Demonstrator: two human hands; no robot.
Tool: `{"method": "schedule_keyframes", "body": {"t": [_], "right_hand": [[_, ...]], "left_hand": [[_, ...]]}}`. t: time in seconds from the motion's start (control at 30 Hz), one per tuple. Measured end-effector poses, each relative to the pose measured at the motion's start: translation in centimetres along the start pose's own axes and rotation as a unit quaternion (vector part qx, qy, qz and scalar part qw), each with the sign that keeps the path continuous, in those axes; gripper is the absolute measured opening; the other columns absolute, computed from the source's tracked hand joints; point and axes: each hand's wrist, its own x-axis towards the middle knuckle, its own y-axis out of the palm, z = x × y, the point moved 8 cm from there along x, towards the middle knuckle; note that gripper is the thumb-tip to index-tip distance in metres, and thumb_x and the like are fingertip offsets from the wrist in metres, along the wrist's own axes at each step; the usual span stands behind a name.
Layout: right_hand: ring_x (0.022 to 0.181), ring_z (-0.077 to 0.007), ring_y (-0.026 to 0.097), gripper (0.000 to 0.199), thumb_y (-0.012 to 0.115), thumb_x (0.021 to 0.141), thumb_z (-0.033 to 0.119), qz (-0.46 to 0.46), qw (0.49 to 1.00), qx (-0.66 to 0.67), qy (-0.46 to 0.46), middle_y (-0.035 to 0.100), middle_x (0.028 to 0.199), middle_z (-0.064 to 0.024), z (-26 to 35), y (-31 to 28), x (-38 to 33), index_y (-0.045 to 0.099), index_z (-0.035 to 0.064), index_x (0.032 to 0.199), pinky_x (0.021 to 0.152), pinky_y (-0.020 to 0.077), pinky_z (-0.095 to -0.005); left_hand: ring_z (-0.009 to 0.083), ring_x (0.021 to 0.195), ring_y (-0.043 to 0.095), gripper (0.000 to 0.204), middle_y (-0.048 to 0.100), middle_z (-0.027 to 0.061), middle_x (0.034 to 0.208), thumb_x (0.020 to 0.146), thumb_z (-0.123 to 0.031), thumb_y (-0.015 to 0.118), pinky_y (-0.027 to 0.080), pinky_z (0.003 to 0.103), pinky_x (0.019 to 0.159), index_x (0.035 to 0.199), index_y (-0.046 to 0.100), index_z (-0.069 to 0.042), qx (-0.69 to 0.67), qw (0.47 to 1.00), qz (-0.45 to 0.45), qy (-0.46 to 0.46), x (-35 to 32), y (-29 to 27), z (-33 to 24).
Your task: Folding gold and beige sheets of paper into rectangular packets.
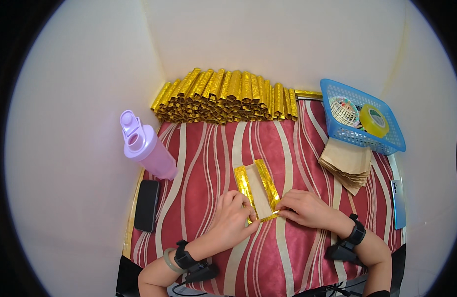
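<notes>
Head view: one person's two hands at a table with a red, cream-striped cloth.
Left hand: fingers curled, pinching the near left corner of the gold paper; black band and pale bangle at the wrist.
Right hand: fingertips pressed on the paper's near right edge, thumb and forefinger close together; black band at the wrist.
Gold paper: flat on the cloth, mid-table, both long sides folded in so a plain tan strip shows between two gold bands; near end held between the hands.
Gold stack: many folded gold pieces in rows along the far edge, by the wall.
Bottle: lilac, lid flipped open, on the left.
Phone: black, at the left edge, near the bottle.
Basket: blue mesh, far right, holding a tape roll.
Tan sheets: fanned pile just below the basket.
</notes>
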Motion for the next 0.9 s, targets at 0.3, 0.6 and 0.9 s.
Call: {"method": "schedule_keyframes", "body": {"t": [0.3,0.6,0.9], "right_hand": [[0.085,-0.0262,0.06,0.014,0.067,0.083,0.01,0.02,0.998,-0.043,-0.047,0.059,0.086,-0.0068,0.5,0.2,0.2,0.061,0.0069,0.095,0.076,0.0493,-0.0373],[0.092,-0.0212,0.062,0.019,0.068,0.077,0.01,0.043,0.988,-0.077,-0.129,0.065,0.093,-0.0037,1.9,-1.1,-0.5,0.07,0.0078,0.095,0.078,0.0498,-0.0338],[0.093,-0.02,0.064,0.023,0.066,0.084,0.023,0.043,0.982,-0.068,-0.174,0.07,0.103,-0.0051,5.0,0.5,-0.8,0.07,0.0044,0.098,0.078,0.0514,-0.034]], "left_hand": [[0.0283,0.109,0.044,0.018,0.054,0.0049,0.102,0.076,-0.019,0.078,0.032,0.042,0.094,0.084,0.065,-0.01,0.008,0.999,0.024,-0.024,-0.3,0.5,0.9],[0.0247,0.112,0.044,0.012,0.054,0.0016,0.101,0.079,-0.013,0.073,0.027,0.045,0.101,0.09,0.072,-0.019,-0.028,0.995,0.092,0.028,0.1,-0.4,1.2],[0.0253,0.112,0.05,0.02,0.058,0.0019,0.099,0.071,-0.02,0.077,0.03,0.05,0.107,0.091,0.078,-0.02,0.196,0.978,0.023,0.062,0.7,-3.8,0.7]]}}
